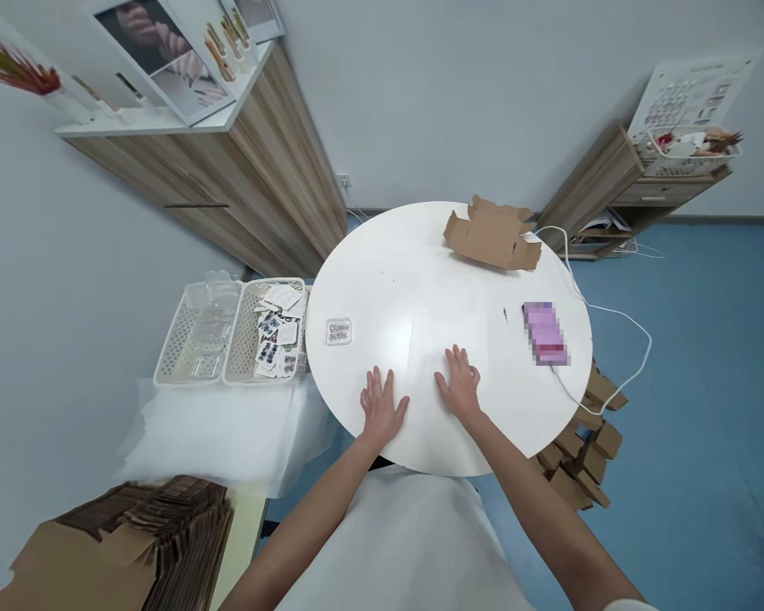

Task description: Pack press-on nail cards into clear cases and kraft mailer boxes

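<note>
My left hand [380, 406] lies flat, palm down, on the round white table [420, 280] near its front edge, fingers stretched out and holding nothing. My right hand [459, 383] rests the same way a little to the right, fingers spread, also with nothing in it. A small clear plastic case [339, 331] sits on the table left of my left hand, apart from it. A part-folded brown cardboard box [491, 235] stands at the table's far side. A pink phone [545, 333] with a white cable [617, 316] lies to the right of my right hand.
Two white baskets [229, 333] stand left of the table, one with clear cases, one with printed cards. Flat cardboard blanks [127, 535] are stacked at lower left. Small folded boxes [582, 450] lie on the blue floor at right. Wooden cabinets [242, 170] line the wall.
</note>
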Motion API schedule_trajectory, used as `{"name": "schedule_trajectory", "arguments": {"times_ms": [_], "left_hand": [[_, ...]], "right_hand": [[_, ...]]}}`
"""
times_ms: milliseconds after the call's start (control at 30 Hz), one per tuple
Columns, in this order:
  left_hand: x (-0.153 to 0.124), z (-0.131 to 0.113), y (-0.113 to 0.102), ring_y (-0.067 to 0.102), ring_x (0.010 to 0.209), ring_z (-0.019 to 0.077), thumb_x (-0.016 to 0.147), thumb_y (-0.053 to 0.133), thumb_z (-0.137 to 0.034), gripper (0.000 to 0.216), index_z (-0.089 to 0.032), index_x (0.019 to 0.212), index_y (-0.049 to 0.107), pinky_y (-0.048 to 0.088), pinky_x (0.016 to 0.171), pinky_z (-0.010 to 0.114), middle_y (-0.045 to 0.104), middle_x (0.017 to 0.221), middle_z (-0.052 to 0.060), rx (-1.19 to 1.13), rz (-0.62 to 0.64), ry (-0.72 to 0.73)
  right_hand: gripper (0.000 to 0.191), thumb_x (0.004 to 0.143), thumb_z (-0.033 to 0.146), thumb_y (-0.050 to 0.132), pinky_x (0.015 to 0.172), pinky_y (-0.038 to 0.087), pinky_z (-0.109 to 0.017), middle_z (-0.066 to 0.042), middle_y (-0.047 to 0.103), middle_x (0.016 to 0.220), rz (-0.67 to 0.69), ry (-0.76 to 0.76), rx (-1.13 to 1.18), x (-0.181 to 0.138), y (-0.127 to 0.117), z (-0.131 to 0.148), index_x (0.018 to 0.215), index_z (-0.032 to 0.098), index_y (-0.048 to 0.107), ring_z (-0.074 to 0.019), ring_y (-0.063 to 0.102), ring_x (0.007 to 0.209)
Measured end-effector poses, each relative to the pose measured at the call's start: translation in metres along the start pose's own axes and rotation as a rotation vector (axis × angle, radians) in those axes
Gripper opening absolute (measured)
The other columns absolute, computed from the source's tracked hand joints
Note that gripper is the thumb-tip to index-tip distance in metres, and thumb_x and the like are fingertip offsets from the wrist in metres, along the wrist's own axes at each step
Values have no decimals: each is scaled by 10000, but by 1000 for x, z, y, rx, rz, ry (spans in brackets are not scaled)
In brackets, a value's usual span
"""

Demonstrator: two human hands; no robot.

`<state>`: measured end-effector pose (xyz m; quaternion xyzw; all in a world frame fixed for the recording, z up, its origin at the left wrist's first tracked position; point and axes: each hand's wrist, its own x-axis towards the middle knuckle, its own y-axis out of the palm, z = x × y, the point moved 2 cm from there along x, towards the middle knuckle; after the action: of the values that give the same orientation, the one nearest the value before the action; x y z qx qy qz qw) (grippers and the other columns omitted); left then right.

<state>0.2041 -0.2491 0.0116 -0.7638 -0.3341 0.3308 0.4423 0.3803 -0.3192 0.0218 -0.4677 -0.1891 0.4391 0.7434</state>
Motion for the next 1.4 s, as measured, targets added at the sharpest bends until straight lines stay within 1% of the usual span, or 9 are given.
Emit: {"name": "schedule_trajectory", "arguments": {"times_ms": [100,200,300,433,600,800,1033,1200,1400], "left_hand": [[25,41,-27,31,1316,287,805,390,-447,652,-204,1358,148,165,1004,510,56,1446,115,-194,-89,-217],[57,84,-54,62,1318,255,806,400,-393,636,-201,1357,146,130,1038,471,106,1442,93,-354,-170,-339],[83,115,-71,186,1295,221,790,418,-290,617,-151,1346,190,166,1058,371,206,1415,101,-540,-151,-368],[99,135,-75,400,1170,200,765,410,-218,589,-146,1326,245,310,982,323,354,1328,108,-762,-78,-449],[100,139,-74,444,1103,191,749,413,-213,488,-145,1232,411,356,926,286,412,1253,100,-830,-55,-440],[80,107,-66,494,1009,166,715,423,-144,481,-181,1193,459,393,890,274,485,1118,63,-896,-91,-312],[39,18,-27,530,939,160,688,422,-99,502,-211,1172,493,430,868,323,500,1065,55,-922,99,34],[22,-29,5,541,915,163,684,442,-97,484,-206,1149,516,464,798,307,515,1050,64,-879,209,107],[10,-55,31,537,904,151,701,440,-99,469,-192,1156,499,449,798,293,522,1029,61,-759,198,69]], "right_hand": [[513,817,323,356,975,252,-457,-94,316,1366,57,-53,280,20,18,48,1310,211,268,-241,265,1262],[502,805,310,387,891,397,-381,-73,404,1300,152,13,653,43,43,94,1293,252,284,-192,457,1121],[502,774,297,450,884,418,-359,-60,403,1305,267,121,838,64,69,133,1261,263,335,-190,441,1144],[537,732,265,506,955,363,-376,-51,380,1324,374,165,894,79,92,169,1250,245,364,-200,365,1211],[582,685,254,554,930,395,-344,-68,348,1328,355,219,918,76,99,185,1238,213,376,-192,360,1200],[424,718,266,512,898,417,-332,-37,386,1277,183,146,844,50,72,151,1140,272,477,-164,437,1114],[335,761,265,455,867,434,-355,-70,456,1217,-12,106,615,-20,17,47,1081,244,552,-190,463,1095],[316,787,238,399,782,469,-360,-63,463,1224,45,118,475,-54,-14,-13,1051,245,573,-200,492,1056],[336,790,200,378,880,421,-363,-58,473,1204,107,32,408,-55,-21,-49,1073,220,557,-186,458,1103]]}}
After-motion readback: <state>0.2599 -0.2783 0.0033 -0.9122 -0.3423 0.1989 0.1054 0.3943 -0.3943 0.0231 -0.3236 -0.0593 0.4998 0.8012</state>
